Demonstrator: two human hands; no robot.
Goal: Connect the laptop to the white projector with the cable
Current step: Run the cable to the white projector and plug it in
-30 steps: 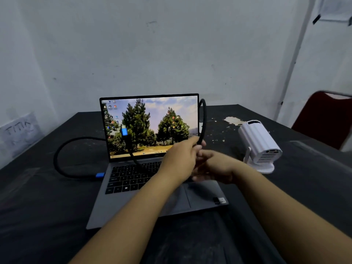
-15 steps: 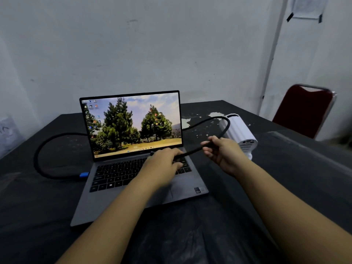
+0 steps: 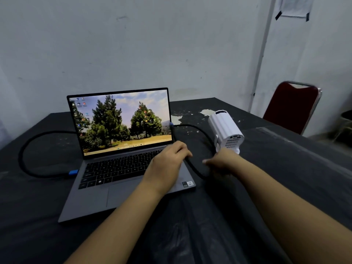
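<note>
An open grey laptop [image 3: 99, 191] with a tree wallpaper sits on the black table [image 3: 285, 168]. A thick black cable [image 3: 28, 145] loops at the left, its blue plug [image 3: 73, 172] at the laptop's left side. The cable's other stretch curves between the laptop's right edge and the white projector [image 3: 225, 128], with a blue-tipped end [image 3: 171, 125] near the screen's right edge. My left hand [image 3: 167, 164] rests over the laptop's right corner and grips the cable. My right hand [image 3: 222, 164], just in front of the projector, holds the same loop.
A red chair [image 3: 291, 105] stands at the back right beside the table. The white wall lies close behind the laptop. Flaked white patches [image 3: 205, 112] mark the tabletop behind the projector. A dark bin [image 3: 346, 119] shows at the far right edge.
Both hands have lowered the cable loop from in front of the screen to the gap between laptop and projector. My right hand has moved right, toward the projector.
</note>
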